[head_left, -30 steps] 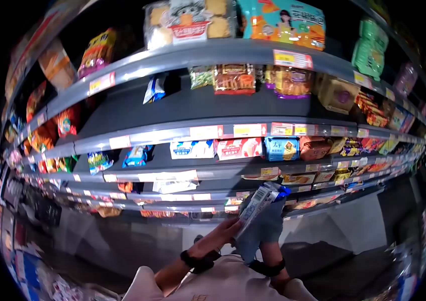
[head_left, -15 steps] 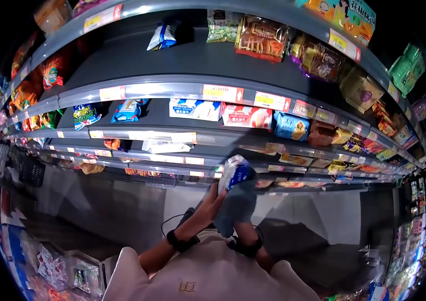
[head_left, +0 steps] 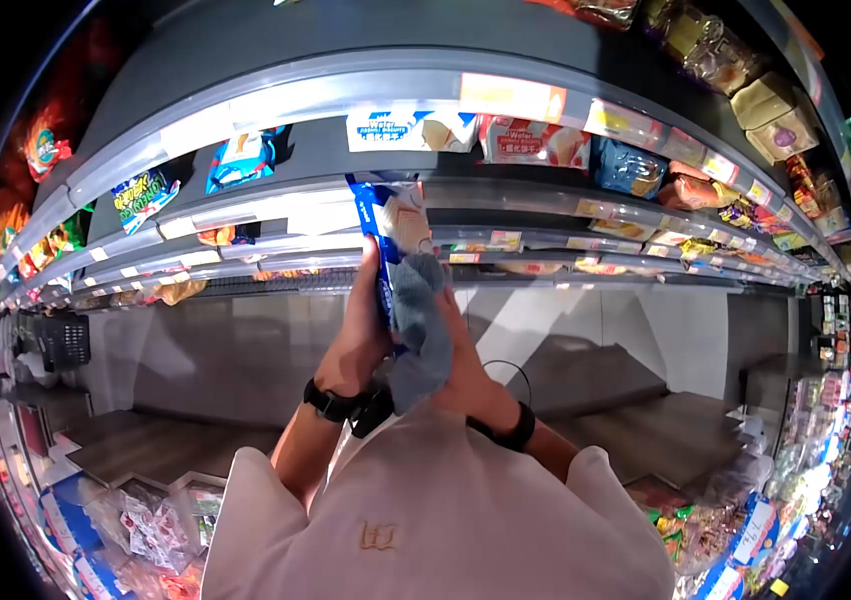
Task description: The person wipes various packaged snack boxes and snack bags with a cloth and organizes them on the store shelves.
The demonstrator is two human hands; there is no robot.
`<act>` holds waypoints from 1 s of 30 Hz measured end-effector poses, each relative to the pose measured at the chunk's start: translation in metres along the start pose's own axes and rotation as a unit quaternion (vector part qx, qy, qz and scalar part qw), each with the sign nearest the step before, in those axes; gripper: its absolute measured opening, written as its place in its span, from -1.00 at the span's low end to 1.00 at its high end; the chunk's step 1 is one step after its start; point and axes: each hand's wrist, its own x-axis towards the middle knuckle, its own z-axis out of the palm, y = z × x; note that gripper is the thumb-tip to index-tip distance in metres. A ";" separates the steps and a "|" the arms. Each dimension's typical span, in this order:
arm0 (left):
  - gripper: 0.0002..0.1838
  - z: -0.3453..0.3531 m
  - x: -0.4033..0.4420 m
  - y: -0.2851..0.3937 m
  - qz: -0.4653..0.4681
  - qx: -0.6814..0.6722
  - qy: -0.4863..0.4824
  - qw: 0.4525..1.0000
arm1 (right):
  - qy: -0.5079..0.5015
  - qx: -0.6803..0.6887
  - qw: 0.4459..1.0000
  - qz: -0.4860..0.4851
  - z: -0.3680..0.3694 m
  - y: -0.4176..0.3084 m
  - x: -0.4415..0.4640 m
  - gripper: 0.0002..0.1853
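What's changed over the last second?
Packet swung from leaning right to nearly upright and moved left in view. Cloth, earlier behind it, now covers its lower front. View tipped down, so the shelves sit higher. Nothing let go: left hand keeps the packet, right hand the cloth. White and red wafer packs stayed put.

Your left hand [head_left: 357, 335] grips a blue-and-white package [head_left: 390, 220] (its lower front is hidden), while your right hand [head_left: 465, 355] holds grey cloth [head_left: 417, 335] over it. A white wafer pack [head_left: 412, 131] sits shelved at twelve o'clock, a red pack [head_left: 533, 142] at one, a black basket [head_left: 60, 342] at nine.
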 end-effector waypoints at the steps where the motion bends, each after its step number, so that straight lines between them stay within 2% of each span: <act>1: -0.21 -0.004 0.000 0.002 -0.021 -0.002 0.018 1.000 | -0.002 0.000 1.000 0.007 0.001 -0.003 0.008 -0.25; 3: -0.21 -0.011 0.002 0.006 -0.046 -0.007 0.038 0.998 | 0.056 0.186 0.963 0.185 0.007 -0.005 0.024 -0.26; 4: -0.27 -0.012 0.004 0.007 -0.040 0.000 0.043 0.998 | 0.085 0.169 0.970 0.150 0.006 -0.002 0.032 -0.29; 5: -0.32 -0.014 0.007 0.008 -0.036 0.006 0.048 0.998 | 0.085 0.167 0.970 0.157 0.011 -0.002 0.041 -0.29; 6: -0.35 -0.017 0.010 0.009 0.001 0.031 0.039 0.999 | 0.145 0.231 0.947 0.172 0.014 -0.003 0.047 -0.35; 7: -0.35 -0.030 0.015 0.009 -0.007 0.025 0.041 0.999 | 0.204 0.291 0.916 0.187 0.017 -0.006 0.052 -0.41; 8: -0.37 -0.046 0.021 0.006 -0.004 0.071 0.044 0.997 | 0.218 0.326 0.883 0.257 0.020 -0.007 0.050 -0.50; 9: -0.39 -0.059 0.024 0.003 -0.003 0.115 0.047 0.992 | 0.217 0.323 0.881 0.271 0.023 -0.004 0.043 -0.50; 10: -0.44 -0.061 0.026 0.008 -0.085 0.007 0.011 0.996 | 0.231 0.341 0.861 0.298 0.025 -0.001 0.038 -0.51; 11: -0.44 -0.058 0.022 0.010 -0.088 0.007 0.009 0.996 | 0.247 0.360 0.843 0.315 0.026 0.002 0.040 -0.53; 13: -0.51 -0.049 0.022 0.016 -0.027 0.025 0.016 0.999 | 0.271 0.360 0.836 0.313 0.028 0.001 0.048 -0.50; 14: -0.52 -0.046 0.024 0.022 -0.009 0.132 0.035 0.991 | 0.281 0.388 0.822 0.309 0.030 0.001 0.051 -0.46; 15: -0.52 -0.045 0.025 0.028 -0.007 0.135 0.028 0.990 | 0.290 0.414 0.807 0.306 0.032 0.001 0.053 -0.43; 16: -0.51 -0.044 0.024 0.034 0.002 0.160 0.024 0.987 | 0.293 0.412 0.809 0.301 0.036 -0.002 0.057 -0.43; 19: -0.49 -0.042 0.028 0.048 0.014 0.175 0.005 0.984 | 0.332 0.410 0.831 0.177 0.051 0.011 0.062 -0.36; 20: -0.49 -0.040 0.031 0.056 0.036 0.217 0.025 0.975 | 0.296 0.311 0.888 0.164 0.063 0.047 0.051 -0.38; 21: -0.49 -0.038 0.035 0.065 0.058 0.263 0.042 0.962 | 0.224 0.163 0.939 0.204 0.059 0.049 0.053 -0.35; 22: -0.48 -0.037 0.041 0.073 0.085 0.307 0.029 0.948 | 0.142 -0.019 0.963 0.228 0.054 0.051 0.055 -0.32; 23: -0.50 -0.032 0.045 0.085 0.094 0.351 0.002 0.932 | 0.066 -0.177 0.956 0.226 0.044 0.041 0.069 -0.28; 25: -0.55 -0.033 0.063 0.098 0.128 0.431 -0.028 0.893 | 0.072 -0.053 0.907 0.412 0.032 0.011 0.094 -0.69; 26: -0.58 -0.034 0.073 0.102 0.145 0.467 -0.041 0.871 | 0.121 -0.096 0.954 0.257 0.029 0.012 0.078 -0.72; 27: -0.60 -0.031 0.082 0.102 0.223 0.484 -0.083 0.842 | 0.165 -0.159 0.968 0.099 0.027 0.014 0.063 -0.74; 29: -0.62 -0.009 0.082 0.114 0.239 0.695 -0.017 0.678 | 0.239 -0.088 0.964 0.079 0.039 0.040 0.026 -0.70; 30: -0.62 -0.010 0.090 0.116 0.299 0.723 -0.050 0.621 | 0.272 -0.064 0.958 0.069 0.040 0.043 0.011 -0.69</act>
